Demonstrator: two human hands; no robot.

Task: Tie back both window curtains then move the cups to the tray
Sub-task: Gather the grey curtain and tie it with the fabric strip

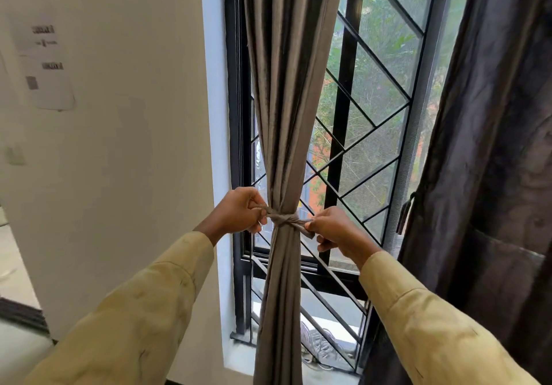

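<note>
Head view: the grey left curtain hangs in front of the barred window, gathered into a narrow waist at mid-height by a tie band of the same cloth, crossed once at the front. The left hand is curled round the band's left end, just left of the curtain. The right hand pinches the right end between thumb and bent fingers, just right of it. Both ends are drawn outward and look taut.

The curtain looks soft and fairly heavy, with deep folds that bunch easily. The cloth has a slight sheen, so the band may slip unless the knot is cinched hard. The best hold is probably close to the crossing, on the band's ends and not on the curtain itself.

On the far right the dark right curtain hangs near the window's edge with a cord at its side. Whether it is fully tied back I cannot tell.

No cups or tray are in view.
</note>
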